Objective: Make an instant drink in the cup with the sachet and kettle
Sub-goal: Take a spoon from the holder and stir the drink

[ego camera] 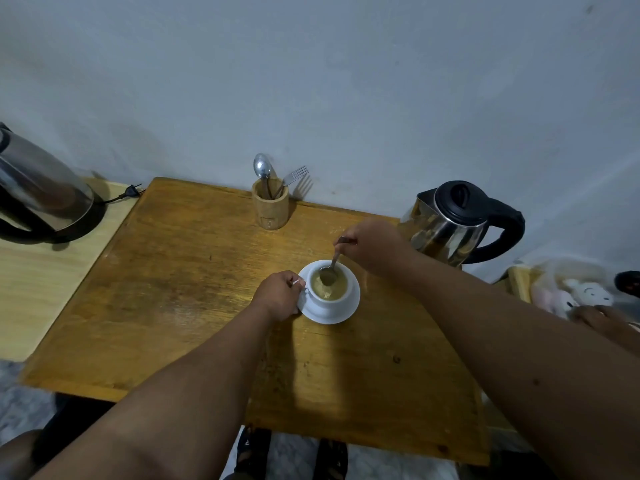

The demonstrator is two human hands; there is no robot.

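Note:
A white cup (pixel 320 301) stands on a white saucer (pixel 341 315) near the middle of the wooden table (pixel 194 292). It holds a light brown drink with some froth. My left hand (pixel 278 294) grips the cup's handle on its left side. My right hand (pixel 372 245) pinches the handle of a metal spoon (pixel 331 268), whose bowl dips into the drink. A steel kettle (pixel 450 225) with a black lid and handle stands at the table's far right corner, just behind my right hand. No sachet is in view.
A wooden holder (pixel 270 209) with a spoon and a fork stands at the table's back edge by the wall. A second steel kettle (pixel 38 192) sits on a lighter table at the left, its plug lying loose. Soft toys (pixel 571 292) lie at the right.

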